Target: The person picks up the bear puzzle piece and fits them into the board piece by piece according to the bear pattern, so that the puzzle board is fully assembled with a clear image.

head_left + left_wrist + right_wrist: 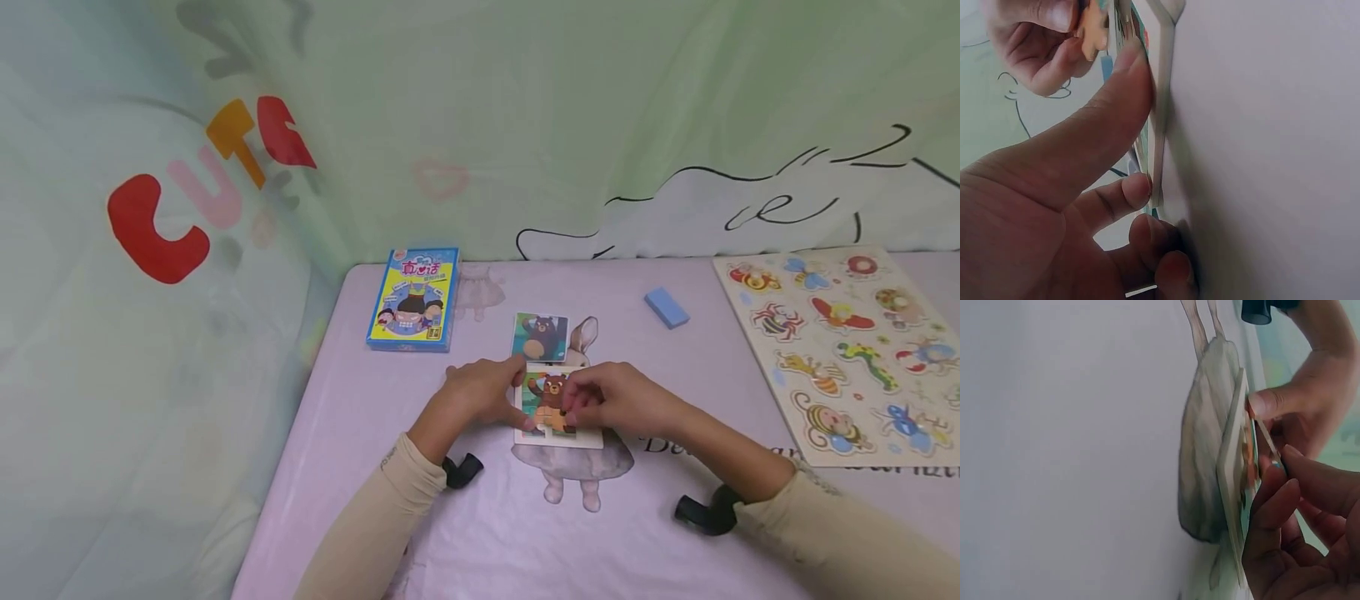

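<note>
A small wooden jigsaw puzzle board [588, 435] showing a brown bear lies on the table. My left hand [480, 392] is at its left side; the thumb presses on the board's face, and the index fingertip touches its edge in the left wrist view. My right hand [618, 402] is over the board's right side. Between thumb and index finger it pinches a puzzle piece [1092, 30], orange in the left wrist view and held tilted just above the board. Just beyond the board lies a bear picture card [542, 337]. The right fingers hide part of the puzzle.
A blue and yellow card box [412, 300] lies at the back left. To the right of the card is a blue block [666, 308]. A wooden insect puzzle board [847, 354] covers the table's right side. Printed curtains [480, 125] hang behind and to the left.
</note>
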The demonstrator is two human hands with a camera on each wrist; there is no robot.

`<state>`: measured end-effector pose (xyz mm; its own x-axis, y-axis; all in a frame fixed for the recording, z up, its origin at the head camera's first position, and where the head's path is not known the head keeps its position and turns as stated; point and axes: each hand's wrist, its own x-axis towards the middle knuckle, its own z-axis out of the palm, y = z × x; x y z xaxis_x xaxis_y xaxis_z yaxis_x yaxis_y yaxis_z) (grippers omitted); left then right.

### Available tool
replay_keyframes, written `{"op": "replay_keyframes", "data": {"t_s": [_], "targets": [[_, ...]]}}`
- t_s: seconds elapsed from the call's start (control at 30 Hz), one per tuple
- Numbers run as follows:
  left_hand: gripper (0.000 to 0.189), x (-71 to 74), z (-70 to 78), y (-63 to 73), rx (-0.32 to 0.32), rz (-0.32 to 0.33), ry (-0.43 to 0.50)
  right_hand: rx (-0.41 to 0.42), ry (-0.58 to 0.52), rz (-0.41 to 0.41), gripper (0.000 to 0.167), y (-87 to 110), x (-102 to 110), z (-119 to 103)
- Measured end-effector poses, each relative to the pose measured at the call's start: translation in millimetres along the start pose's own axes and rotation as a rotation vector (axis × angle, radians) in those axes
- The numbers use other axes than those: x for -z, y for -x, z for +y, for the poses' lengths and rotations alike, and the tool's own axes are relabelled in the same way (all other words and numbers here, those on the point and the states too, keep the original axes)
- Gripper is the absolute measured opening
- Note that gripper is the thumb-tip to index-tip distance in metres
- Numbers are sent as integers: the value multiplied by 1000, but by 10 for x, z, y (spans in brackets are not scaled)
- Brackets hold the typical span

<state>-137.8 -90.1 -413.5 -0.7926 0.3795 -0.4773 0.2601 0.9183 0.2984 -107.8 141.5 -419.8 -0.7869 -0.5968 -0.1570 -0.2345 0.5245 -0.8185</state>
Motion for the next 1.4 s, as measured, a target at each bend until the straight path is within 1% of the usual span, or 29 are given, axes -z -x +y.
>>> {"op": "replay_keyframes", "data": {"t_s": [0.23,0.4,0.7,0.97,1.1,1.4], "targets": [[56,3,-11,-3,-1,12,27,-43,34,22,9,-32,-61,-21],[56,0,-19,-18,-2,10,23,-75,57,44,10,-49,-86,-46],[57,0,-28,-16,-4,11,19,-61,93,85,11,-68,-140,-90],[56,10,-23,-2,-15,16,14,-76,139,128,13,-85,-167,-127],[56,13,-16,6,-15,15,15,-85,156,131,13,-88,-168,-129],[56,-3,-23,-20,-14,18,17,-132,167,98,13,-124,-136,-142]]}}
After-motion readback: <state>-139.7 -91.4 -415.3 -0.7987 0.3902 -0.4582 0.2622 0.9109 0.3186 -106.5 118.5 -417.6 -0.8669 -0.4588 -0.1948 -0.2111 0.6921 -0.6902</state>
